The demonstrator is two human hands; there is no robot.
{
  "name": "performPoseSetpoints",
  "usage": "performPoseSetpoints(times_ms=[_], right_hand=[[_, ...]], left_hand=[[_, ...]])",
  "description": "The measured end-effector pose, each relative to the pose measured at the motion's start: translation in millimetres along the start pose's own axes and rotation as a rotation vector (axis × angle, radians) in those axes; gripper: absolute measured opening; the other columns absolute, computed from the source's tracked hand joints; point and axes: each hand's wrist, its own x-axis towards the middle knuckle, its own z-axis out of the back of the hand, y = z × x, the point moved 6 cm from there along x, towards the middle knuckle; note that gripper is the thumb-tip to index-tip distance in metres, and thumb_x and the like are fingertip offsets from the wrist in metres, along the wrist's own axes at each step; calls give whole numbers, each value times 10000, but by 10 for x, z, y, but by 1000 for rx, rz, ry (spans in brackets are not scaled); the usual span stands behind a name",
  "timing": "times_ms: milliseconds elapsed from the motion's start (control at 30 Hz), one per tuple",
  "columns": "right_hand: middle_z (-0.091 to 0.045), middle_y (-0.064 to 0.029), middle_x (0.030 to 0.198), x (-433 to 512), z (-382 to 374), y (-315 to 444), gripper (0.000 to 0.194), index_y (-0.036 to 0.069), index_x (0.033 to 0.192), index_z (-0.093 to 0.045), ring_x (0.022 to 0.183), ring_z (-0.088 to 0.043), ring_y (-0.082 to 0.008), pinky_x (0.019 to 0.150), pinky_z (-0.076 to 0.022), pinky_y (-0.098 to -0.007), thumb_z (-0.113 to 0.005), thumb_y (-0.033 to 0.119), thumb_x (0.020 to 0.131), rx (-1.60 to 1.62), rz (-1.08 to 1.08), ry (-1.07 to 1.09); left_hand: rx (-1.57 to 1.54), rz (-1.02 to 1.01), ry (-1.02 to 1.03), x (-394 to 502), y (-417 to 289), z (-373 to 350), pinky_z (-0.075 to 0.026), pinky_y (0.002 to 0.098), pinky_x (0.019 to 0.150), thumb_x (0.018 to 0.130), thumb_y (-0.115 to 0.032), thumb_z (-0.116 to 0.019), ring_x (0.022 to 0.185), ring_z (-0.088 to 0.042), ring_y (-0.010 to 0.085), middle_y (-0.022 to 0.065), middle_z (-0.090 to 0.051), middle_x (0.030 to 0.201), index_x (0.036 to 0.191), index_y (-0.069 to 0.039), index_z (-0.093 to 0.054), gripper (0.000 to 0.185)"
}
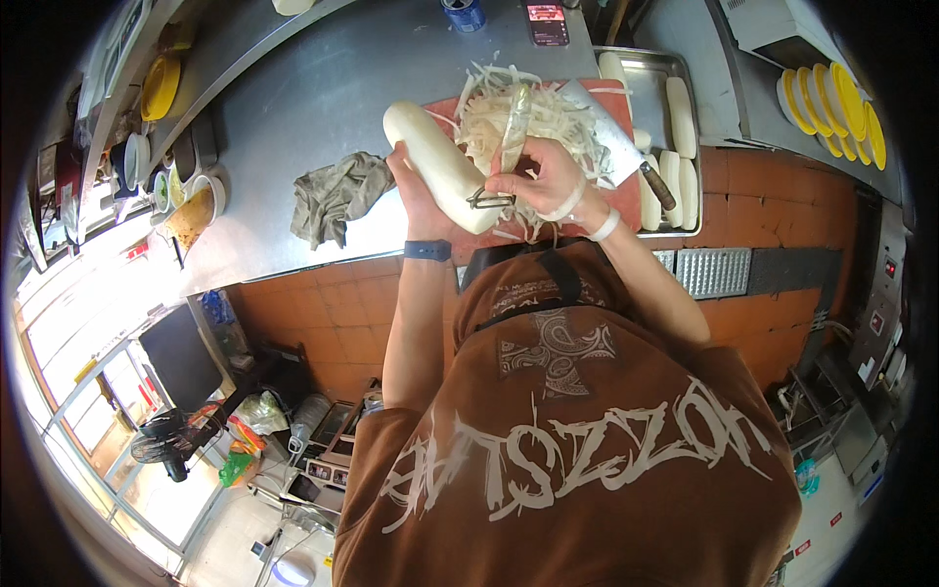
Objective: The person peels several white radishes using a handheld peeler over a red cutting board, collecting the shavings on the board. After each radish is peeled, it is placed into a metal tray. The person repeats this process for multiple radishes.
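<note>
My left hand (419,194) grips a long white radish (433,161) from its left side, holding it tilted over the front left of a red cutting board (625,194). In my right hand (539,180) is a peeler (493,199) with a wrapped handle; its metal blade lies against the radish's near end. A heap of pale peel strips (488,103) covers much of the board. On the heap's right side rests a cleaver (601,132), its dark handle pointing toward the tray. Left of the radish lies a crumpled grey cloth (341,194).
A metal tray (693,191) with several peeled radishes (679,117) stands at the right. Toward the back of the steel table (293,110) are a blue can (463,13) and a phone (546,22). Bowls (209,194) line the left end; yellow-rimmed plates (836,99) sit far right.
</note>
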Motion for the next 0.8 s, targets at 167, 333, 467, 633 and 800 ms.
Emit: performPoseSetpoints(times_ms=[167, 333, 467, 633, 800], right_hand=[[-720, -34, 848, 169, 49, -140, 134, 53, 934, -735, 767, -645, -109, 733, -518, -281, -795, 122, 836, -121, -75, -86], [-746, -76, 853, 991, 355, -257, 201, 8, 959, -741, 776, -687, -136, 703, -537, -287, -796, 169, 852, -217, 12, -306], [-743, -70, 882, 1277, 379, -343, 214, -13, 959, -722, 788, -680, -127, 733, -541, -283, -777, 181, 888, -128, 32, -180], [-740, -57, 862, 732, 200, -276, 206, 18, 957, -722, 767, -677, -115, 704, -534, -268, -804, 185, 869, 35, -41, -110], [-733, -47, 896, 177, 38, -227, 220, 20, 985, -706, 815, -680, -115, 760, -544, -274, -827, 139, 845, 72, -187, 47]], left_hand=[[33, -57, 18, -14, 135, -19, -567, 420, 796, 1017, -556, -376, 903, -659, 273, 125, -652, 1072, 1340, -69, -512, 600], [644, -335, 154, -349, 122, -76, -555, 344, 867, 1033, -205, -517, 1066, -608, 200, 144, -565, 1343, 1564, -84, -259, 604], [867, -422, 222, -494, 33, -83, -567, 348, 844, 1003, -171, -559, 1048, -618, 194, 145, -597, 1277, 1534, -35, -301, 606], [49, 54, 48, -369, 103, 41, -573, 409, 704, 978, -515, -484, 833, -673, 261, 133, -662, 991, 1207, -49, -568, 527], [-135, -75, 20, -166, 27, 14, -565, 398, 747, 961, -517, -498, 880, -660, 253, 107, -661, 993, 1190, -60, -585, 518]])
